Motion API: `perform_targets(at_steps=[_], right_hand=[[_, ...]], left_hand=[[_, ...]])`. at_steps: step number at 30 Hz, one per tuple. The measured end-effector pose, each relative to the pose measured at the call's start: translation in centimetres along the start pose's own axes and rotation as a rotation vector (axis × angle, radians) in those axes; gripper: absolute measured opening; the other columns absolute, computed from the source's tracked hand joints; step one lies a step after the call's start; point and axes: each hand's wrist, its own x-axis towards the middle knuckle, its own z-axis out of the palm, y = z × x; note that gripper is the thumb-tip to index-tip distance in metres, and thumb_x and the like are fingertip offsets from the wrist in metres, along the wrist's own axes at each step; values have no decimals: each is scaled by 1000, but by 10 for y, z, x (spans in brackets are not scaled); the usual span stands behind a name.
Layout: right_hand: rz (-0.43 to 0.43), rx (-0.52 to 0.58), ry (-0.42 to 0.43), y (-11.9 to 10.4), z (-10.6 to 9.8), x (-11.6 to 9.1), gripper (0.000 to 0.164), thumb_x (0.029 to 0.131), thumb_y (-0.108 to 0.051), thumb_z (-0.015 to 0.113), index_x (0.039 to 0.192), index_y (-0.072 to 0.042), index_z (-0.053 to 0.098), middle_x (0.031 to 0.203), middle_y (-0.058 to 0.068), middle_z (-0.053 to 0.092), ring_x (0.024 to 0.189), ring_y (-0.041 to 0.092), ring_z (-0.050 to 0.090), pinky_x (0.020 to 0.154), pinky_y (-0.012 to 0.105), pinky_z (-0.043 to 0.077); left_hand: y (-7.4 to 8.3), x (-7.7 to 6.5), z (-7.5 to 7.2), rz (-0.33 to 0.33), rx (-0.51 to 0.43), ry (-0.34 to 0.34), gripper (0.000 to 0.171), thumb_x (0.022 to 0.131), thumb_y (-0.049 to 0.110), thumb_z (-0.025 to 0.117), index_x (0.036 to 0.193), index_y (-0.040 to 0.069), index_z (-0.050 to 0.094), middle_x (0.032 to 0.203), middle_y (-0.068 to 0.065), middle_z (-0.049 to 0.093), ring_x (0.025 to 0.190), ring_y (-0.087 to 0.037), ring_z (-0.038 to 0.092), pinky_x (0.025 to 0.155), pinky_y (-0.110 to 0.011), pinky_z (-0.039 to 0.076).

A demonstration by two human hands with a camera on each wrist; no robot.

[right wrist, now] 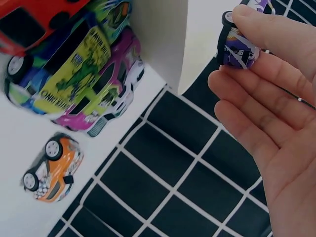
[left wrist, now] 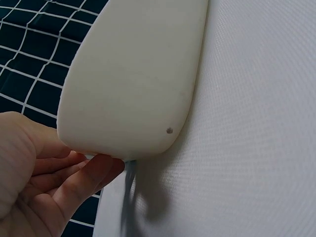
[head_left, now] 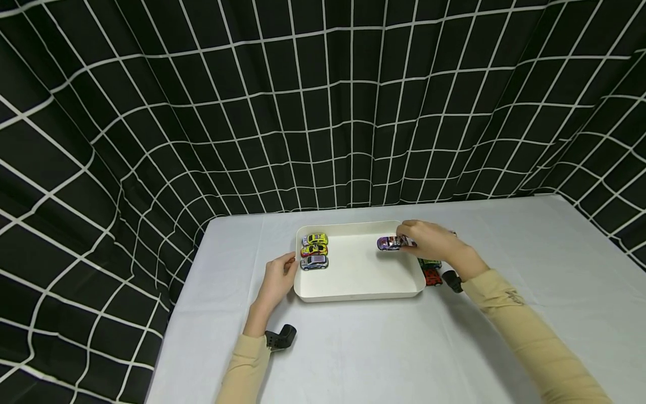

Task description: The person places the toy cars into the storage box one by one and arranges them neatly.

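A shallow white tray (head_left: 360,287) lies on the table, its left wall between the thumb and fingers of my left hand (head_left: 280,276). In the left wrist view, those fingertips grip the tray's end (left wrist: 131,79) near a rounded corner. Over the tray's right part, my right hand (head_left: 428,238) pinches a purple toy car (head_left: 388,243) between thumb and fingers. Inside along the left wall, a yellow toy car (head_left: 316,239), a yellow-and-red toy car (head_left: 314,250) and a silver-blue toy car (head_left: 314,262) sit in a column.
Just outside the tray's right wall are more toy cars: a red one (right wrist: 34,24), a green-and-yellow one (right wrist: 74,74), a pink one (right wrist: 118,81) and an orange one (right wrist: 54,168). A white cloth covers the table (head_left: 353,348). Behind hangs a black curtain (head_left: 323,129) with white grid lines.
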Motion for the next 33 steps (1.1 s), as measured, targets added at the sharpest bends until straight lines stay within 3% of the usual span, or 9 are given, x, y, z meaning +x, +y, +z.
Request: perform_targets(at_steps=[9,23,33], right_hand=[[-25,13,-46,-9,0,10,16,78,-12,74,85,-7,61,81,1,58,70,17,55,60,28,48],[-127,-17,-42,-31,9,30,20,76,-13,76,88,-4,63,84,3,62,76,16,59,69,30,53],[-169,-25,-91,-48,13,44,21,76,-16,76,87,-5,62,84,4,63,76,16,61,66,27,53]], left_hand=[[0,0,0,3,-8,2,30,91,2,55,117,-12,57,99,-21,65,86,-25,64,72,-32,55],[-2,1,0,-8,-10,-10,31,91,2,55,118,-12,56,101,-22,64,88,-26,64,73,-30,55],[-1,0,-1,12,-17,1,29,90,0,55,116,-13,57,97,-22,65,84,-26,65,70,-30,55]])
